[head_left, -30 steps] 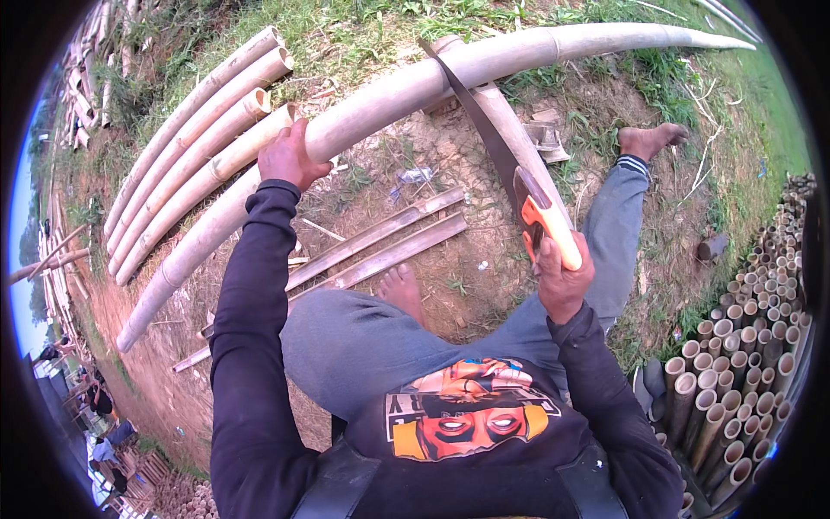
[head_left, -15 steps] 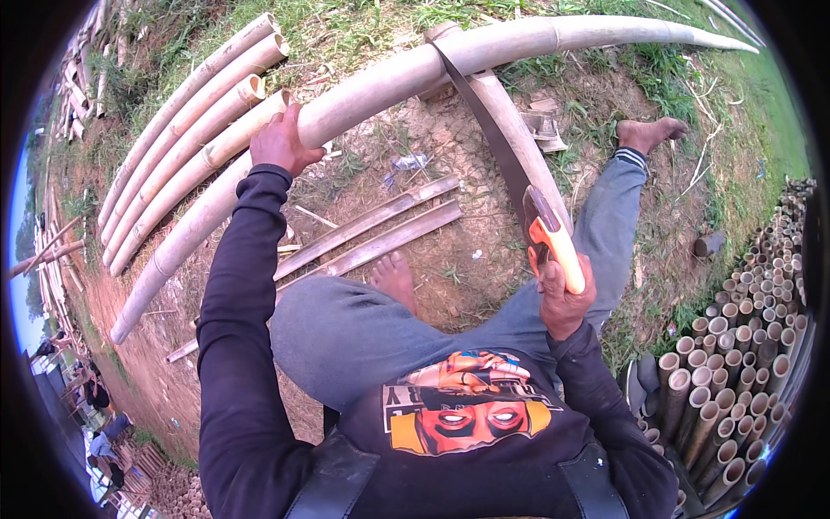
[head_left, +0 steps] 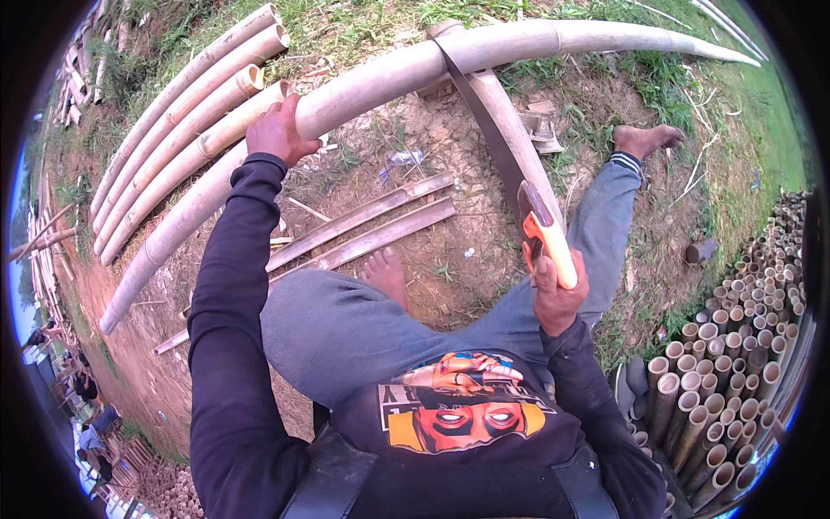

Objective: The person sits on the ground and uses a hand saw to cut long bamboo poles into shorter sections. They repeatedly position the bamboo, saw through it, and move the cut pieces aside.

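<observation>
A long bamboo pole (head_left: pixel 380 82) stretches across in front of me, from the lower left to the far right. My left hand (head_left: pixel 278 137) is closed over it on the left, pressing from above. In my right hand (head_left: pixel 560 296) is the orange handle of a handsaw (head_left: pixel 494 137). Its dark blade points away from me, and the far part lies against the pole, right of my left hand. How deep any cut goes cannot be seen. Another pale pole (head_left: pixel 523 143) passes beneath the long one where the blade crosses.
Several cut bamboo poles (head_left: pixel 186 112) lie side by side at the left. Two split bamboo lengths (head_left: pixel 380 229) rest on the ground near my bare foot (head_left: pixel 386 275). A large stack of bamboo tubes (head_left: pixel 705 389) stands at the right. People (head_left: pixel 91 424) are far off at lower left.
The whole view has shifted slightly. The saw handle sits a touch further left in the picture; the blade and left hand keep nearly the same places on the pole.
</observation>
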### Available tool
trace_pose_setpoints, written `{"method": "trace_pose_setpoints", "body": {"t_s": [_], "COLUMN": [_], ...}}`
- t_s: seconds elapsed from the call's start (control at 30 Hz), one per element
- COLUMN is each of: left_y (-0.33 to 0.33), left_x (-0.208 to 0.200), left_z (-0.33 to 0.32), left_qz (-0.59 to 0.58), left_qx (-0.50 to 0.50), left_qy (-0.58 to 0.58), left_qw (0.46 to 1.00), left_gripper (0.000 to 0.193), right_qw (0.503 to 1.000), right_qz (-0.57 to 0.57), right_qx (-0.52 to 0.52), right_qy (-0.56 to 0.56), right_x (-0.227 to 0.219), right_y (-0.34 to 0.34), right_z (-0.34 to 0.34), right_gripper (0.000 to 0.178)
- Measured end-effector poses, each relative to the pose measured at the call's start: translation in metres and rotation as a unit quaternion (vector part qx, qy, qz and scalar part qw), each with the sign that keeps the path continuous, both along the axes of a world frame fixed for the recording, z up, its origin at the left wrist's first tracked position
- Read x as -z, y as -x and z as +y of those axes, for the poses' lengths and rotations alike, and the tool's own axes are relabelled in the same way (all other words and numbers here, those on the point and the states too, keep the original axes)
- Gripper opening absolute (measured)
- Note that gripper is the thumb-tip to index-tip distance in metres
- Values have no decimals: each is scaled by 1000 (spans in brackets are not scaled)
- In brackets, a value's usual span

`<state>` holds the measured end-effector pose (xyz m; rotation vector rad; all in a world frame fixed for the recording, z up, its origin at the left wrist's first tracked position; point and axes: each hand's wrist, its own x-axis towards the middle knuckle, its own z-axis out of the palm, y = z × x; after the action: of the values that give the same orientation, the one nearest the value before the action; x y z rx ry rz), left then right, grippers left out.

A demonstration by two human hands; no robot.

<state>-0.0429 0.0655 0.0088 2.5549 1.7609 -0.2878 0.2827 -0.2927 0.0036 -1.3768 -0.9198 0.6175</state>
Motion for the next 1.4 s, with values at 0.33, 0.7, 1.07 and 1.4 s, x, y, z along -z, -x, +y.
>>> {"method": "trace_pose_setpoints", "body": {"t_s": [0.33, 0.7, 1.07, 1.4], "left_y": [-1, -1, 1, -1], "left_x": [-4, -1, -1, -4], "left_z": [0, 3, -2, 0], "left_qz": [0, 16, -13, 9], "left_qx": [1, -7, 2, -21], "left_qy": [-7, 6, -11, 11], "left_qw": [1000, 1000, 1000, 1000], "left_gripper": [86, 93, 88, 92], "right_qw": [997, 1000, 998, 997], "right_qz": [-31, 13, 15, -53], "right_qx": [-36, -4, 6, -32], "right_qy": [57, 5, 58, 51], "right_x": [6, -3, 2, 27], "right_y": [-18, 1, 0, -19], "right_z": [247, 90, 30, 264], "right_gripper": [32, 21, 21, 34]}}
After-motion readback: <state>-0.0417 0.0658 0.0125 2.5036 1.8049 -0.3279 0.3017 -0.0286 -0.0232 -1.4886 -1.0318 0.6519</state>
